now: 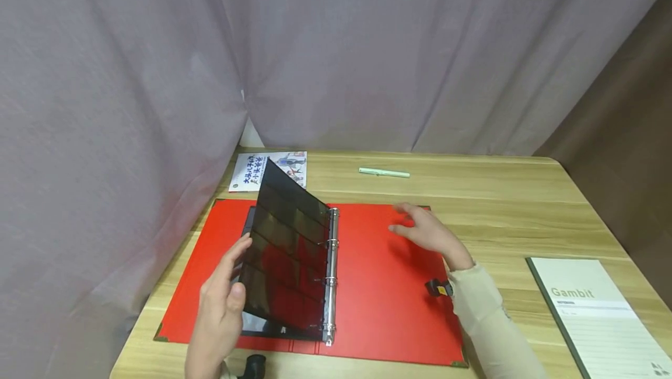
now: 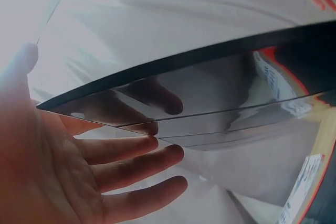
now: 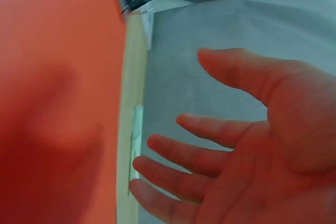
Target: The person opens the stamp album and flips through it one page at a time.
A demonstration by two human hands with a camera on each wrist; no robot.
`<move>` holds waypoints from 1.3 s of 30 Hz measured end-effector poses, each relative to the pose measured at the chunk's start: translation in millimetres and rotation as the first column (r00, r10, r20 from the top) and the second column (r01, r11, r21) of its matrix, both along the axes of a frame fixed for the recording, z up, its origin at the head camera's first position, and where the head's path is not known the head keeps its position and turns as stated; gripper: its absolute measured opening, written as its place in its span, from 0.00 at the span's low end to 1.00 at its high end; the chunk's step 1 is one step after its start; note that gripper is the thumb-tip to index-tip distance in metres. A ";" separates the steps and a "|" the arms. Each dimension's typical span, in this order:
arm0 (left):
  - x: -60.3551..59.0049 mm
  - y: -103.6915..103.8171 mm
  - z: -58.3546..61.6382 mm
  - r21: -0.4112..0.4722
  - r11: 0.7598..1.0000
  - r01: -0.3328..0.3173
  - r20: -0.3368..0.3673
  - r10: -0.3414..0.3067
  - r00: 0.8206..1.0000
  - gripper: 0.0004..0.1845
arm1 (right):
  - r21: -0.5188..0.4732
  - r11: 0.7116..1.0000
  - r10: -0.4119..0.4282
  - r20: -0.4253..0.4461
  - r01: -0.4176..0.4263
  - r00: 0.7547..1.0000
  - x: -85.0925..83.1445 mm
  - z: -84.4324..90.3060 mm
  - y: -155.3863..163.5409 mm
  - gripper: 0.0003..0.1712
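A red ring binder [image 1: 388, 285] lies open on the table, its metal rings [image 1: 331, 277] running down the spine. One glossy black pocket page [image 1: 283, 245] is tilted up from the rings, with other dark sheets beneath it on the left cover. My left hand [image 1: 220, 309] is at the page's outer edge, its extended fingers against the sheet; in the left wrist view the dark page [image 2: 210, 85] passes between the thumb and the fingers. Over the right cover hovers my right hand [image 1: 427, 230], fingers spread and loosely bent, holding nothing.
Behind the binder lie an illustrated booklet [image 1: 244, 170] at the left and a pale green pen [image 1: 384, 172] near the table's back edge. A notebook marked Gambit [image 1: 593, 303] sits at the right. Grey curtains [image 1: 336, 64] hang along the back and left of the wooden table [image 1: 488, 204].
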State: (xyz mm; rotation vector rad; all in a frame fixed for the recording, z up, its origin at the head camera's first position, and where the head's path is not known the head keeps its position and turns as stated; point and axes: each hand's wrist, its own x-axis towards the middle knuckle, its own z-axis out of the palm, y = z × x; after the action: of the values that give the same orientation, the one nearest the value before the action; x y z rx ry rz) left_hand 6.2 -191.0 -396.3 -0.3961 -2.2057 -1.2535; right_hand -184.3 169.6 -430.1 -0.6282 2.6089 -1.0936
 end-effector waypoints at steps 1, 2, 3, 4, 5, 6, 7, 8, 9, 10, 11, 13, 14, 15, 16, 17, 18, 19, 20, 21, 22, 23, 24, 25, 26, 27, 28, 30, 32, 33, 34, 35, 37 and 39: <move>0.5 -0.9 -0.7 -0.007 1.000 -0.015 0.006 0.015 1.000 0.26 | 0.017 1.000 0.004 0.003 -0.004 1.000 -1.3 -1.5 1.2 0.35; 1.2 -2.0 -1.0 -0.012 1.000 -0.029 0.019 0.029 0.999 0.25 | 0.035 0.999 0.002 0.003 -0.002 1.000 -3.0 -3.4 2.3 0.35; 1.7 -3.2 -1.5 -0.015 0.999 -0.044 0.032 0.044 0.999 0.25 | 0.054 0.999 -0.001 0.001 0.001 1.000 -4.5 -5.1 3.6 0.36; 2.3 -4.3 -2.0 -0.023 0.998 -0.065 0.043 0.066 0.997 0.25 | 0.069 0.998 -0.005 -0.001 0.005 1.000 -5.9 -6.7 4.6 0.36; 3.0 -5.5 -2.7 -0.029 0.996 -0.087 0.051 0.088 0.995 0.25 | 0.084 0.996 -0.010 -0.002 0.010 1.000 -7.1 -8.1 5.6 0.36; 3.6 -6.7 -3.6 -0.031 0.994 -0.104 0.061 0.106 0.992 0.26 | 0.094 0.995 -0.017 -0.001 0.017 1.000 -8.4 -9.5 6.7 0.36; 4.2 -7.9 -4.6 -0.036 0.991 -0.126 0.076 0.129 0.989 0.27 | 0.102 0.994 -0.025 0.000 0.025 1.000 -9.7 -11.0 7.7 0.37; 4.9 -9.4 -5.9 -0.037 0.989 -0.144 0.095 0.147 0.985 0.28 | 0.108 0.994 -0.034 0.003 0.034 0.999 -10.8 -12.2 8.6 0.37; 5.7 -10.8 -7.5 -0.037 0.986 -0.162 0.109 0.166 0.980 0.28 | 0.113 0.993 -0.039 0.005 0.038 0.999 -11.7 -13.0 9.5 0.37; 6.6 -12.3 -9.2 -0.037 0.983 -0.180 0.119 0.183 0.976 0.28 | 0.120 0.992 -0.042 0.007 0.041 0.999 -12.4 -14.2 10.2 0.38; 7.3 -14.0 -10.9 -0.039 0.980 -0.195 0.128 0.198 0.972 0.28 | 0.125 0.991 -0.045 0.012 0.043 0.999 -13.0 -15.2 10.8 0.38; 8.5 -17.0 -14.6 -0.035 0.975 -0.219 0.152 0.222 0.963 0.28 | 0.138 0.989 -0.049 0.023 0.045 0.999 -14.3 -17.0 12.1 0.39; 8.8 -18.5 -16.4 -0.035 0.973 -0.229 0.157 0.231 0.960 0.28 | 0.142 0.989 -0.049 0.029 0.045 0.998 -14.8 -17.7 12.7 0.39; 8.9 -19.6 -18.0 -0.040 0.970 -0.240 0.162 0.243 0.956 0.27 | 0.144 0.988 -0.052 0.036 0.046 0.998 -15.3 -18.5 13.2 0.39; 9.0 -20.7 -19.5 -0.045 0.967 -0.251 0.169 0.255 0.952 0.27 | 0.145 0.988 -0.055 0.042 0.048 0.998 -15.8 -19.1 13.6 0.40; 8.8 -21.6 -20.8 -0.051 0.964 -0.260 0.176 0.265 0.948 0.27 | 0.146 0.988 -0.058 0.048 0.051 0.997 -16.4 -19.7 14.1 0.40; 8.7 -22.4 -22.0 -0.048 0.964 -0.263 0.186 0.267 0.946 0.26 | 0.148 0.988 -0.059 0.051 0.051 0.997 -17.0 -20.3 14.5 0.40; 8.5 -23.0 -23.1 -0.052 0.962 -0.267 0.194 0.272 0.942 0.26 | 0.150 0.987 -0.060 0.051 0.052 0.997 -17.6 -20.8 14.9 0.40; 8.3 -23.4 -24.0 -0.054 0.961 -0.271 0.204 0.277 0.939 0.26 | 0.152 0.987 -0.061 0.052 0.052 0.997 -18.3 -21.6 15.3 0.39; 8.0 -23.7 -25.0 -0.056 0.960 -0.276 0.215 0.281 0.935 0.26 | 0.155 0.986 -0.061 0.054 0.052 0.997 -18.9 -22.4 15.7 0.39; 7.9 -24.0 -25.8 -0.056 0.958 -0.280 0.229 0.285 0.931 0.26 | 0.160 0.986 -0.058 0.054 0.049 0.997 -19.4 -23.1 16.1 0.40; 7.7 -24.5 -26.9 -0.057 0.957 -0.283 0.241 0.288 0.927 0.26 | 0.162 0.986 -0.055 0.055 0.045 0.997 -19.7 -23.9 16.6 0.40; 7.6 -25.0 -28.2 -0.058 0.956 -0.287 0.250 0.292 0.923 0.26 | 0.163 0.986 -0.051 0.057 0.041 0.997 -20.0 -24.8 17.1 0.40; 7.1 -25.9 -29.5 -0.064 0.954 -0.292 0.254 0.299 0.920 0.26 | 0.163 0.986 -0.048 0.059 0.038 0.997 -20.7 -26.0 17.4 0.40; 6.8 -26.9 -31.0 -0.068 0.952 -0.297 0.256 0.305 0.917 0.26 | 0.164 0.986 -0.043 0.059 0.033 0.997 -21.4 -27.3 17.8 0.40; 6.4 -28.1 -32.8 -0.072 0.950 -0.304 0.254 0.312 0.916 0.25 | 0.165 0.986 -0.039 0.061 0.028 0.997 -21.8 -28.2 18.1 0.41; 6.1 -29.3 -34.6 -0.075 0.948 -0.309 0.251 0.318 0.914 0.25 | 0.168 0.985 -0.034 0.059 0.024 0.998 -21.9 -28.8 18.5 0.41; 5.3 -31.4 -38.4 -0.079 0.944 -0.320 0.241 0.329 0.913 0.24 | 0.176 0.984 -0.030 0.055 0.020 0.998 -22.6 -30.2 18.5 0.41; 4.2 -33.2 -42.2 -0.083 0.940 -0.332 0.240 0.342 0.908 0.23 | 0.189 0.982 -0.030 0.047 0.020 0.998 -22.8 -30.7 18.2 0.41; 3.6 -33.9 -43.9 -0.084 0.938 -0.337 0.245 0.347 0.905 0.23 | 0.196 0.980 -0.031 0.045 0.021 0.999 -22.6 -30.5 17.8 0.41; 3.0 -34.6 -45.4 -0.086 0.936 -0.340 0.254 0.351 0.901 0.22 | 0.202 0.979 -0.031 0.042 0.022 0.999 -22.7 -30.3 17.4 0.41; 2.4 -35.3 -46.8 -0.090 0.935 -0.343 0.265 0.354 0.897 0.22 | 0.205 0.978 -0.032 0.041 0.023 0.999 -23.1 -30.3 16.9 0.42; 1.4 -37.2 -49.6 -0.100 0.934 -0.342 0.293 0.357 0.887 0.22 | 0.206 0.978 -0.030 0.041 0.021 0.999 -23.9 -30.2 16.9 0.42; 0.8 -39.3 -51.9 -0.103 0.937 -0.335 0.326 0.350 0.879 0.21 | 0.204 0.979 -0.026 0.043 0.017 0.999 -24.9 -29.7 17.1 0.43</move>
State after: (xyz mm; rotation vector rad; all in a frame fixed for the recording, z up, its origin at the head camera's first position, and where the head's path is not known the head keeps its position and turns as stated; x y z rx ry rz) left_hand 7.1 -230.3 -448.2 0.2124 -2.4530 -1.1424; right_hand -209.2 186.7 -459.9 -0.5237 2.6485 -0.8212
